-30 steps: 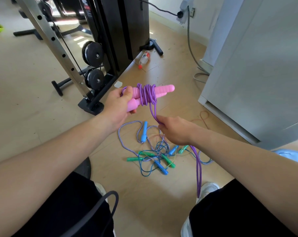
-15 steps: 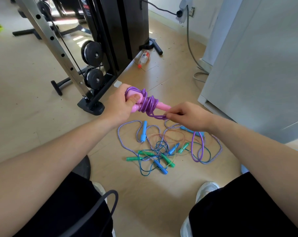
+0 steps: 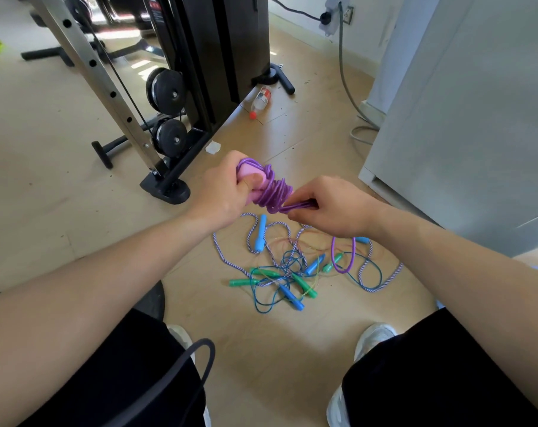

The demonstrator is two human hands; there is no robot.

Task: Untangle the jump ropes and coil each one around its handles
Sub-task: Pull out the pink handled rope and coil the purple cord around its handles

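The far ends of the pink handles are hidden under the coil and the right hand. The right fingertips curl out of sight beneath the palm; only a short run of purple strands shows where they pinch. The left hand is curled round the near ends of the handles, thumb pressed on the pink plastic. The purple rope is wound in many tight turns about the handles, held in the air between the two hands above the floor. A loose purple loop hangs below the right wrist — whether it touches the floor I cannot tell. Around it on the floor lies the tangle of other ropes — thin blue cord, a white-and-purple striped rope, and blue and green handles crossing one another.
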